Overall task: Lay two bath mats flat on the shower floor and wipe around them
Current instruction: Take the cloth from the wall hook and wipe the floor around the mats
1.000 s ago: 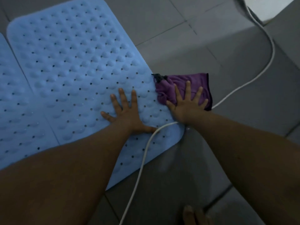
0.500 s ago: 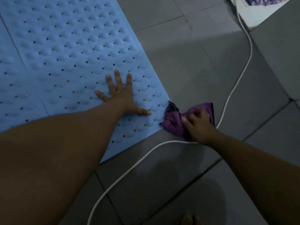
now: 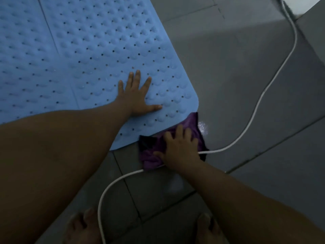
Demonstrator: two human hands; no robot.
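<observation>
Two light blue bath mats with bumps and small holes lie flat side by side on the grey tiled floor: the right mat [image 3: 112,43] and the left mat [image 3: 22,55], their seam running between them. My left hand [image 3: 137,95] presses flat on the right mat near its near right corner, fingers spread. My right hand [image 3: 179,148] presses down on a purple cloth [image 3: 191,125], which lies on the tiles against the mat's near edge, just below that corner.
A white cable [image 3: 260,103] snakes across the floor from the top right, passes under my right hand and runs down between my bare feet [image 3: 82,224]. A wet sheen [image 3: 203,125] shows on the tile beside the cloth. Tile joints cross the floor.
My right hand has dragged the purple cloth from the mat's right side round its corner to the near edge. The left hand has stayed pressed on the mat. The view has shifted.
</observation>
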